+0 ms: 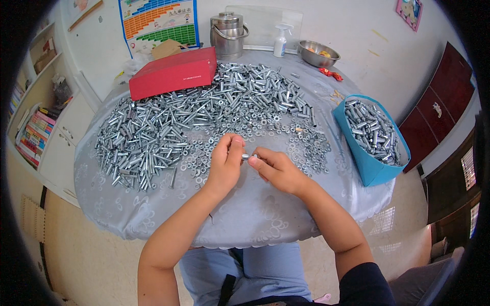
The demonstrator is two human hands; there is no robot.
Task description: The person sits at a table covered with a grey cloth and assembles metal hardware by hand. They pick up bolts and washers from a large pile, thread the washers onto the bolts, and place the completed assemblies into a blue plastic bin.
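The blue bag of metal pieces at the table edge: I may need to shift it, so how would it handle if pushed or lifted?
The blue bag looks packed with metal sleeves, so probably heavy for its size. Its walls seem thin and soft, so they may sag when lifted. It leans at the table edge and might tip if pushed.

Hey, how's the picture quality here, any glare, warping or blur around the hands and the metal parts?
Head view: even, soft light with faint shadows; fisheye bends the table edge and walls toward a dark rim. The pile of bolts glints but is not blown out. The left hand and right hand are fairly sharp; the small metal piece between them is too tiny to resolve.
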